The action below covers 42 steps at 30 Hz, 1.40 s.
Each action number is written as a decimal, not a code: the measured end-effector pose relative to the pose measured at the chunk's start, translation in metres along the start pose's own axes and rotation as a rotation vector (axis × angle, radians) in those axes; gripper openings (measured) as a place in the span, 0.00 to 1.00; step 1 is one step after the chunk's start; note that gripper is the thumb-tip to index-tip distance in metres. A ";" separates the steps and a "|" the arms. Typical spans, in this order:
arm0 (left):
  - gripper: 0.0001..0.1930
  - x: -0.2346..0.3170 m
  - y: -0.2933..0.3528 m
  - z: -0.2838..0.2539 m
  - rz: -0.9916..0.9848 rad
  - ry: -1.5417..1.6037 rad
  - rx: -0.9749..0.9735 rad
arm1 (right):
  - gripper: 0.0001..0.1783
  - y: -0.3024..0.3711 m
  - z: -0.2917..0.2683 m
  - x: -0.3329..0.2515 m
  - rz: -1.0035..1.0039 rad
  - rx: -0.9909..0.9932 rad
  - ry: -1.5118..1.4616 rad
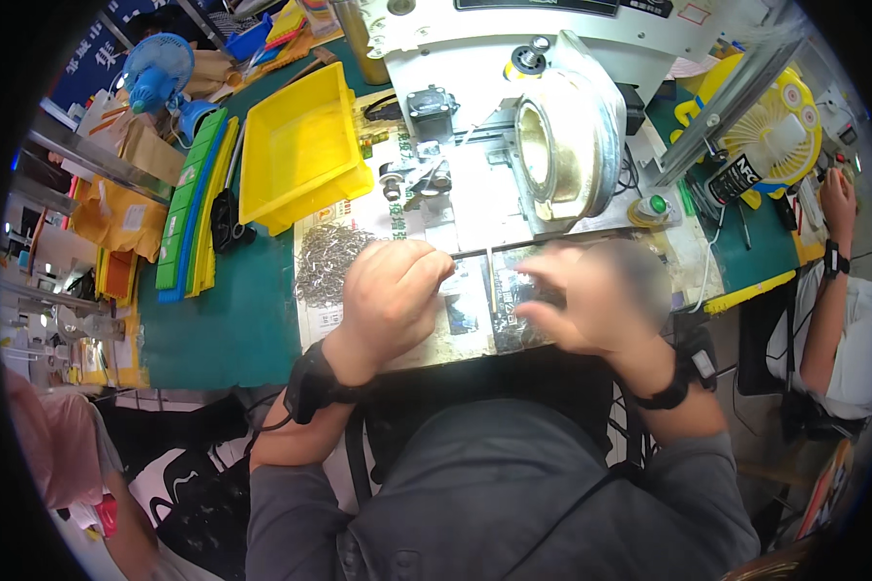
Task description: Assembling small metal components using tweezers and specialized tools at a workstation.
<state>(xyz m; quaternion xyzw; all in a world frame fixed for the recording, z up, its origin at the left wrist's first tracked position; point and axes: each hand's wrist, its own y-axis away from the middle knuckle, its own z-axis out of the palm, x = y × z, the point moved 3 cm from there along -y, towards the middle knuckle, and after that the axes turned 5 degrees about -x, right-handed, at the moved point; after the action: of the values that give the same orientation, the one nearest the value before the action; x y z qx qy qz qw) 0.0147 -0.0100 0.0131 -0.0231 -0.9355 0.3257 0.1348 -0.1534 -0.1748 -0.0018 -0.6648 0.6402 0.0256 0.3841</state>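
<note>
Left hand (pixel 392 298) above the near edge of the bench (pixel 223 339), back up, fingers curled in, tips bunched toward the right. Whether it pinches a small piece, cannot tell. Right hand (pixel 596 300) opposite, thumb and fingers spread with a gap between them, opening toward the left hand. Back of it blurred. The two hands well apart. Dark band on each wrist.

Pile of small, thin metal pieces (pixel 327 263) just left of the left hand, on a printed sheet; partly behind the hand. Dark panel (pixel 515 324) lies on the work surface between the hands.

Beyond the hands, white machine (pixel 513 34). Thick, pale metal ring (pixel 577 145) at its front, right of centre, standing on edge. Metal fixture (pixel 426 179) to its left. Green button (pixel 658 204) near the ring, on the right.

Yellow bin (pixel 300 145) beyond the pile, tilted in view. Left of it, a stack of green, blue and yellow trays (pixel 192 213). Blue fan (pixel 157 70) far left; yellow fan (pixel 770 126) far right, black bottle (pixel 736 181) before it.

Co-worker's hand (pixel 836 198) at the right edge, well away. Another person's pink sleeve (pixel 60 441), lower left.
</note>
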 end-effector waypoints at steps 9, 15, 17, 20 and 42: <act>0.11 -0.001 0.000 0.004 0.046 0.023 0.012 | 0.39 0.034 -0.073 0.052 0.355 -0.135 0.628; 0.09 0.001 -0.004 -0.002 0.036 0.009 0.036 | 0.32 0.041 -0.062 0.075 0.234 0.323 0.484; 0.09 0.001 -0.002 -0.004 0.043 0.006 0.010 | 0.31 0.042 -0.059 0.077 0.253 0.351 0.468; 0.08 0.007 -0.002 -0.014 0.043 0.035 -0.016 | 0.27 0.041 -0.059 0.081 0.272 0.371 0.422; 0.05 -0.042 0.009 -0.016 -0.277 -0.037 -0.091 | 0.18 0.045 -0.058 0.080 0.320 0.380 0.338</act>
<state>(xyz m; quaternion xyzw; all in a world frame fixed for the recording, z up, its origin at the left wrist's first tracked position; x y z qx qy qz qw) 0.0585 0.0010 0.0098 0.1063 -0.9459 0.2614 0.1600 -0.2053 -0.2681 -0.0245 -0.4664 0.7851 -0.1455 0.3806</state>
